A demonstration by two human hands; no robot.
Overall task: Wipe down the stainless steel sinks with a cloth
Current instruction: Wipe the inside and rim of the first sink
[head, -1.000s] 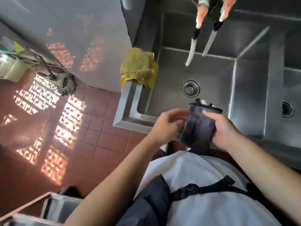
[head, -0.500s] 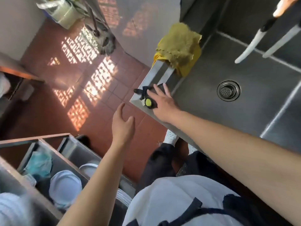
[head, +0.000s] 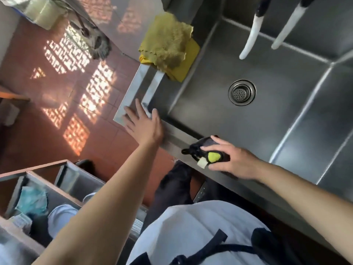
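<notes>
the right hand [head: 232,159] is pressed down on a dark cloth [head: 206,149] that lies bunched on the front rim of the stainless steel sink [head: 267,121]; the fingers are curled over it in a grasp, and a round yellow-green patch [head: 213,156] and a pale tag [head: 202,163] on the cloth are seen beneath them. the left hand [head: 142,123] is laid flat, fingers spread and grasping nothing, on the sink's near left corner. a yellow cloth [head: 169,46] is draped over the left rim, partly hanging into the basin. a round drain strainer [head: 242,92] is set in the basin floor, and 2 white spouts [head: 250,37] hang above the far side. a mop head [head: 95,43] rests on the red tiled floor [head: 57,88]. white plates [head: 61,217] are stacked in a bin at lower left.
</notes>
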